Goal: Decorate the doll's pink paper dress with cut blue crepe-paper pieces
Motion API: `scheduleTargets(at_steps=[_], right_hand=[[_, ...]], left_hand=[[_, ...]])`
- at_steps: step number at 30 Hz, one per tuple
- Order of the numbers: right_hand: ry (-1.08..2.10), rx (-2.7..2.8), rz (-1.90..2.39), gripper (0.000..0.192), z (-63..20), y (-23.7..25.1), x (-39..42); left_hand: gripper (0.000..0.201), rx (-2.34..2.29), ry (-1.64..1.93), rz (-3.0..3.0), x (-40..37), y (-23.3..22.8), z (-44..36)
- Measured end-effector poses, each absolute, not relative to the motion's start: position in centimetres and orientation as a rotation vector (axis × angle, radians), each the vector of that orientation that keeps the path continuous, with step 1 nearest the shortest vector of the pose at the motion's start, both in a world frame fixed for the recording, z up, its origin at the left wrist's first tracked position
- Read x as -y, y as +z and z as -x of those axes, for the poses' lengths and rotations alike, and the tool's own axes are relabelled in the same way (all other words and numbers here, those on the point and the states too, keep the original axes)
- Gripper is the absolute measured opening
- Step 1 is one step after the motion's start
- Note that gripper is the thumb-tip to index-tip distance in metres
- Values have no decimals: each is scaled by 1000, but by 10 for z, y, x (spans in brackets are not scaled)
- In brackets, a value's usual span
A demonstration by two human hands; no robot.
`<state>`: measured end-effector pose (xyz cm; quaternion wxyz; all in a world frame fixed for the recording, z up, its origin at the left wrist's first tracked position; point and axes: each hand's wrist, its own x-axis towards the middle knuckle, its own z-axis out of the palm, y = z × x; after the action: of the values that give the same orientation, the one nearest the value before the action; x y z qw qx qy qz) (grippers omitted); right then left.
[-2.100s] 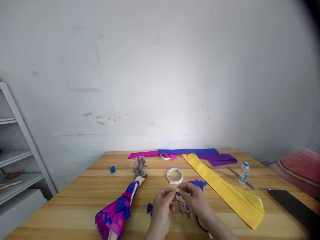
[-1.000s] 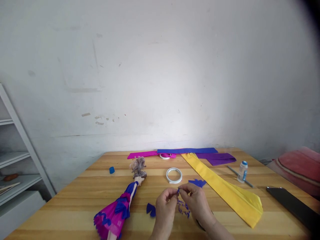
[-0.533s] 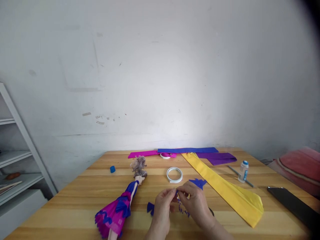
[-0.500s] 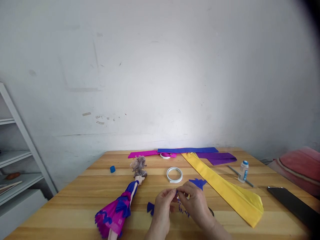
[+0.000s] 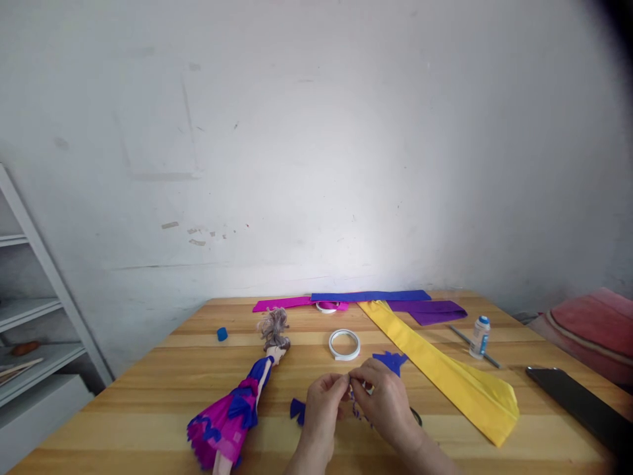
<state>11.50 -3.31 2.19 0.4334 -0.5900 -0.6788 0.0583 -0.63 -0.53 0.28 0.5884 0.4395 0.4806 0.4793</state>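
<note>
Both hands meet above the near middle of the wooden table (image 5: 148, 389). The left hand (image 5: 324, 406) and the right hand (image 5: 388, 402) are each pinched shut, thumb against forefinger, on one small blue paper strip (image 5: 357, 404) held between them; its jagged lower part hangs just below the fingertips and is partly hidden by the right hand. Its exact shape cannot be made out.

A blue paper scrap (image 5: 297, 410) lies on the table just left of the left hand, apart from it. A second blue cut-out (image 5: 390, 360) lies just beyond the right hand, beside the yellow crepe paper (image 5: 445, 376), which runs diagonally from the far middle of the table toward the near right. A dark curved object (image 5: 416, 415) shows at the right wrist, mostly hidden; it cannot be identified.

A white tape roll (image 5: 345, 344) lies flat beyond the hands. A doll (image 5: 242, 402) in a magenta and blue paper dress lies on its back to the left, head toward the wall. A blue cap (image 5: 222, 334) sits near the far left edge. Along the far edge lie magenta paper (image 5: 281, 305), blue paper (image 5: 370, 296) and purple paper (image 5: 435, 310), with a second tape roll (image 5: 326, 307) on the magenta sheet. A glue bottle (image 5: 479, 337) stands upright at the right beside a thin rod (image 5: 465, 340). A dark flat phone (image 5: 578, 402) lies at the near right edge.
</note>
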Motion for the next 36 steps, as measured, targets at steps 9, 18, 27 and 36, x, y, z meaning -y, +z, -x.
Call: scheduleTargets(at_steps=[9,18,27,36], right_hand=[[308,1592,1414,23,-121,21,30],[368,1621,1415,20,-120,24,30],[320,1652,1474,23,-118,28,33],[218,1731,1513,25,-116,29,36]], left_hand=[[26,-1071,1109,-855,7,8,8],[26,-993,1102,-778,6,4,9],[29,-993,1089,-792,6,7,8],[30,-1013,1091,-924,5,4,9]])
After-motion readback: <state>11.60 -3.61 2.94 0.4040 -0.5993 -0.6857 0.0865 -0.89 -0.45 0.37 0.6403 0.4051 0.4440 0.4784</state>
